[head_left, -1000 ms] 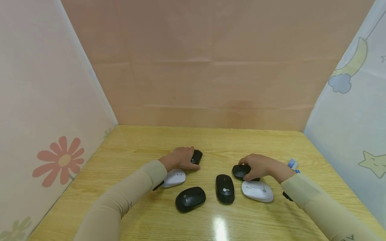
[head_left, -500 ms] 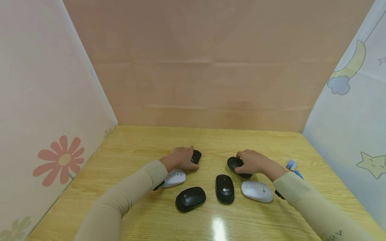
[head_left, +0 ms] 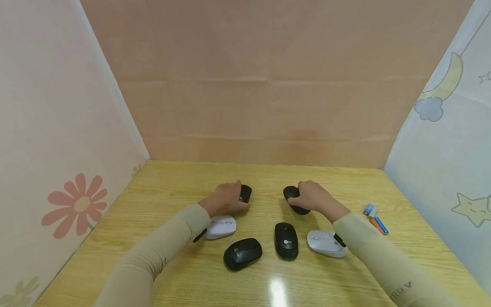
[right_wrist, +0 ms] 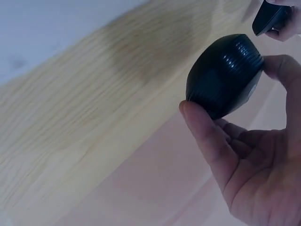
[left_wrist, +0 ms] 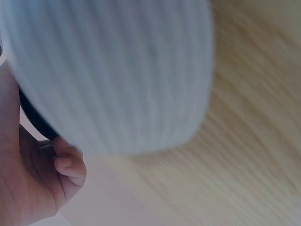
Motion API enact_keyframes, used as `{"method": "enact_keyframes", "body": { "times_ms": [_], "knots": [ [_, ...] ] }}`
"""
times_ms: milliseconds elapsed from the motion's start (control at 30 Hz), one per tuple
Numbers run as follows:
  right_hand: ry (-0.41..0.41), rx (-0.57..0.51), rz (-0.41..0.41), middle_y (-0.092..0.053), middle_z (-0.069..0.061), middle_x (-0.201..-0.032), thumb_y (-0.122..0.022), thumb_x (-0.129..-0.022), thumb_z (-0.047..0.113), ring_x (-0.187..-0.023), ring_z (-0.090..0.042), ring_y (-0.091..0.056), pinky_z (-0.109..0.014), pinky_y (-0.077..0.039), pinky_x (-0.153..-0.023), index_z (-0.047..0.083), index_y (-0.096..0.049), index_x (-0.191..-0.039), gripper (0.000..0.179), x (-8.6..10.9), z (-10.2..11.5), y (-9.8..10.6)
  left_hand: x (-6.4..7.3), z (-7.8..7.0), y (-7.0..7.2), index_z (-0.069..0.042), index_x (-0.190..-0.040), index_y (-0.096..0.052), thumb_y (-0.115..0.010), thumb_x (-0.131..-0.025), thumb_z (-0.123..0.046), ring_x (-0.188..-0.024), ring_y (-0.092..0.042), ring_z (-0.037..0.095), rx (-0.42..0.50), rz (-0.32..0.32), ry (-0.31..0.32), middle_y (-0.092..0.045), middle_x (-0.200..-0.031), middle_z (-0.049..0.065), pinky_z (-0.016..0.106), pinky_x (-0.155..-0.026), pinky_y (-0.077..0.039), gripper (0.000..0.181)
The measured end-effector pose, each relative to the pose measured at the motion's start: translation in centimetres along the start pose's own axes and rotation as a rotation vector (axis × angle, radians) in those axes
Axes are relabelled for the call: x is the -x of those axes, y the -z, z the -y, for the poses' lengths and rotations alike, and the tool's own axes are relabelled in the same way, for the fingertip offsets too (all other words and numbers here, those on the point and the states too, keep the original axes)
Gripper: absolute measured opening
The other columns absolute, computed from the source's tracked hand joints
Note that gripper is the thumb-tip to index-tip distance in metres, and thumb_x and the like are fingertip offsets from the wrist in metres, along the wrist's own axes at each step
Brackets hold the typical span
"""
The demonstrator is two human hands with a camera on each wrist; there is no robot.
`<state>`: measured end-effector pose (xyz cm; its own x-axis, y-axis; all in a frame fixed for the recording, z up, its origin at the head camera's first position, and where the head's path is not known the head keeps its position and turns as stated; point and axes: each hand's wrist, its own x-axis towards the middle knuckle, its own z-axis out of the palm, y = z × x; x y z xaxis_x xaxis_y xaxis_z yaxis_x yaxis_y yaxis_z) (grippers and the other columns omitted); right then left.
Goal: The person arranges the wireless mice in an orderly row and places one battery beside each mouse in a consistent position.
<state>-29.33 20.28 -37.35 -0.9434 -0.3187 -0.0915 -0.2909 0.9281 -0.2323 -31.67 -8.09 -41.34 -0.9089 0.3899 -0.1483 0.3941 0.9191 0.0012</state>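
Left of centre in the head view, my left hand [head_left: 229, 198] grips a black computer mouse [head_left: 245, 193], partly covered by the fingers. My right hand [head_left: 312, 196] holds another black mouse [head_left: 291, 192] by its sides, tilted. The right wrist view shows thumb and fingers pinching this mouse [right_wrist: 221, 75] from both sides, over the wood. At its top right corner, the left hand's mouse [right_wrist: 270, 18] shows too. In the left wrist view, a white mouse [left_wrist: 113, 75] close to the lens hides much of the left hand's mouse [left_wrist: 36, 117].
Under my left wrist lies the white mouse [head_left: 221, 227]. Two black mice [head_left: 243, 253] [head_left: 286, 241] lie nearer the front, with a second white mouse [head_left: 324, 243] by my right sleeve. Several batteries [head_left: 377, 225] lie on the table [head_left: 184, 172] at right. Walls rise behind and at both sides.
My right hand has carried its black mouse left and toward the back wall, away from the white one, uncovering the batteries. My left hand has shifted slightly left and back with its mouse.
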Motion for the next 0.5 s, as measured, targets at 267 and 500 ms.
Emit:
{"method": "enact_keyframes", "body": {
  "times_ms": [267,500],
  "knots": [
    [-0.057,-0.055,-0.024,-0.052,-0.007,-0.067,-0.063,-0.087,0.040,-0.055,-0.020,-0.047,-0.033,-0.038,-0.052,0.005,-0.058,-0.074,0.038,-1.1,1.4,0.8,-0.5,1.3,0.4,0.003,-0.149,-0.028,-0.053,-0.085,-0.067,-0.097,-0.064,0.028,0.027,-0.047,0.066,-0.061,-0.122,0.019,0.038,-0.071,-0.053,0.098],
    [-0.105,-0.091,-0.051,-0.041,-0.001,-0.058,-0.063,-0.089,0.042,-0.050,-0.016,-0.040,-0.031,-0.036,-0.050,0.012,-0.050,-0.059,0.044,-2.2,2.9,0.9,-0.9,2.5,0.9,0.007,-0.147,-0.028,-0.054,-0.086,-0.064,-0.099,-0.064,0.031,0.081,-0.077,0.111,-0.059,-0.123,0.022,0.040,-0.077,-0.052,0.097]
  ]
}}
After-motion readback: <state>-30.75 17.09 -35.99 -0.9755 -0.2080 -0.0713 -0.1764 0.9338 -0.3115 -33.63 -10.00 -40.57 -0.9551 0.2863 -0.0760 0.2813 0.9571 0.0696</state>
